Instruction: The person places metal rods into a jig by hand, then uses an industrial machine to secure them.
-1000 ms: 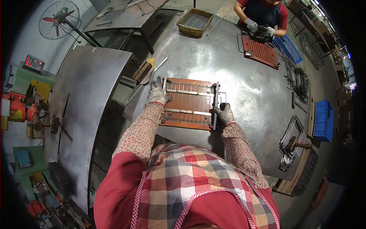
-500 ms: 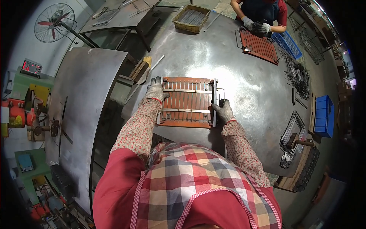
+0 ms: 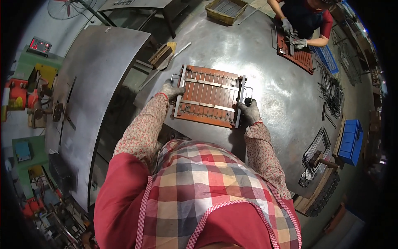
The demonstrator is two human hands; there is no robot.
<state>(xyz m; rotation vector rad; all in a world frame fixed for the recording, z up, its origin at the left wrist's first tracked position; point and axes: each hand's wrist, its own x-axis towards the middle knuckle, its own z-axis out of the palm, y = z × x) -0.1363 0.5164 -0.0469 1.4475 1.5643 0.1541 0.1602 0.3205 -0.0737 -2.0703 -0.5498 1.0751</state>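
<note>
The wire rack (image 3: 209,94) lies flat on a rust-red jig plate (image 3: 206,108) at the centre of the metal worktop (image 3: 269,83). Left hand (image 3: 171,89) grip clenched on the rack's left edge; right hand (image 3: 248,112) grip clenched on its right edge.

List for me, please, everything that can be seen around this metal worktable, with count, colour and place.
worktable: one, grey steel, centre
wire rack: one, silvery, lying on the red-brown jig board before the person
jig board: one, red-brown, centre of the table
second board: one, red-brown, far side, under a co-worker's gloved hands
co-worker: one, red sleeves, top edge
yellow tray: one, far edge
blue crates: two, right of the table
loose rods: a pile, dark, right side
fan: one, top left
left hand: grey glove, on the rack's left end
right hand: grey glove, on the rack's right end
</note>
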